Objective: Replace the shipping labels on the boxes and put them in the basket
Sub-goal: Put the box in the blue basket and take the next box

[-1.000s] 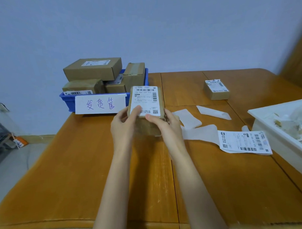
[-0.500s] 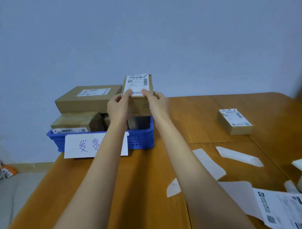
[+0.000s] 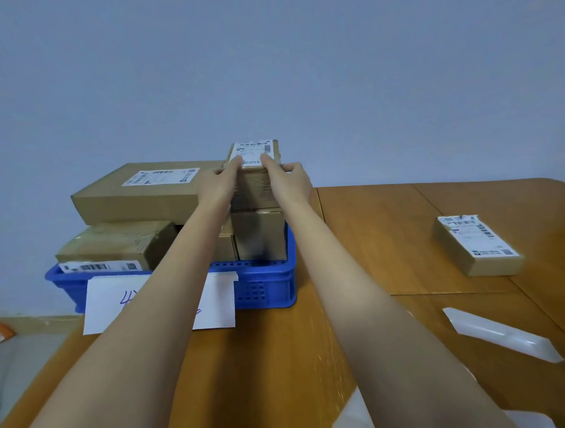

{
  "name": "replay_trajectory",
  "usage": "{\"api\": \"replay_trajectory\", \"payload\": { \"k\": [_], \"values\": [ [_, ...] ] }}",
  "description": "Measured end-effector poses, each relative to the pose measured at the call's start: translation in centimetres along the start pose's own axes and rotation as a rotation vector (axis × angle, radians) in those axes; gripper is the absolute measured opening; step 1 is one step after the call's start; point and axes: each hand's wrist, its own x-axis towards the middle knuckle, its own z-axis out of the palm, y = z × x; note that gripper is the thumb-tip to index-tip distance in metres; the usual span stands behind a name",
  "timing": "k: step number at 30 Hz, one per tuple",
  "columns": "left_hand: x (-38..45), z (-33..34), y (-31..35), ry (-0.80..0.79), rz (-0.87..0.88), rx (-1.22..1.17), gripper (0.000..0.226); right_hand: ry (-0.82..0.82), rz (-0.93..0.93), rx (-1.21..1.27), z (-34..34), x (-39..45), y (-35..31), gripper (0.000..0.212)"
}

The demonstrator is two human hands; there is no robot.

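Currently both hands, left hand (image 3: 222, 179) and right hand (image 3: 288, 178), gripped the relabelled box (image 3: 254, 170) at upper centre of frame, over boxes stacked in the blue basket (image 3: 264, 285). Step: placing. Next, judged: lower squarely, then let go.

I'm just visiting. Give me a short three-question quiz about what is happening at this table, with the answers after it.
1. True or false: both hands hold the labelled box over the blue basket.
2. Where does the other labelled small box sit? A) in the basket B) on the table, right of the basket C) on the floor
3. Fill in: the wide flat box on the pile bears a white ____ on top.

Key: 1 true, the left hand and right hand grip its sides. 2 B. 3 label.
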Motion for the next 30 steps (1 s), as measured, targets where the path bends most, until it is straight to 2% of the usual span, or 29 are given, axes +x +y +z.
{"api": "replay_trajectory", "payload": {
  "k": [4, 7, 10, 14, 16, 18, 19, 21, 26, 28, 30],
  "values": [
    [0.0, 0.1, 0.0, -0.012, -0.042, -0.01, 0.041, 0.021, 0.007, -0.006, 0.1, 0.5, 0.5, 0.046],
    [-0.2, 0.1, 0.9, -0.002, -0.074, 0.011, 0.067, -0.034, 0.033, 0.012, -0.5, 0.3, -0.3, 0.059],
    [-1.2, 0.7, 2.3, 0.11, 0.061, 0.037, 0.068, -0.076, 0.041, 0.021, -2.2, 0.1, -1.0, 0.078],
    [-4.6, 4.0, 3.7, 0.27, 0.417, -0.012, 0.047, 0.032, -0.026, -0.014, -7.8, 0.7, -2.3, 0.065],
    [-7.0, 7.2, 3.7, 0.218, 0.537, -0.051, 0.04, 0.143, -0.034, -0.033, -12.4, 1.2, -2.2, 0.05],
    [-9.0, 10.9, 3.1, 0.091, 0.573, -0.053, 0.039, 0.268, -0.029, -0.032, -17.7, 1.9, -1.0, 0.035],
    [-9.8, 13.0, 2.5, 0.009, 0.541, -0.046, 0.04, 0.337, -0.018, -0.035, -20.4, 2.1, -0.1, 0.03],
    [-11.1, 17.1, 0.8, -0.164, 0.366, 0.004, 0.045, 0.463, 0.045, -0.03, -25.1, 2.3, 2.2, 0.029],
    [-14.4, 25.3, -4.6, -0.549, -0.186, 0.141, 0.064, 0.654, 0.219, -0.113, -32.7, 1.5, 7.8, 0.059],
    [-15.3, 27.6, -6.5, -0.627, -0.272, 0.16, 0.068, 0.674, 0.295, -0.263, -34.2, 1.1, 9.3, 0.066],
    [-15.6, 29.6, -7.9, -0.64, -0.284, 0.201, 0.071, 0.648, 0.384, -0.389, -35.0, 0.3, 10.4, 0.071]
  ]
}}
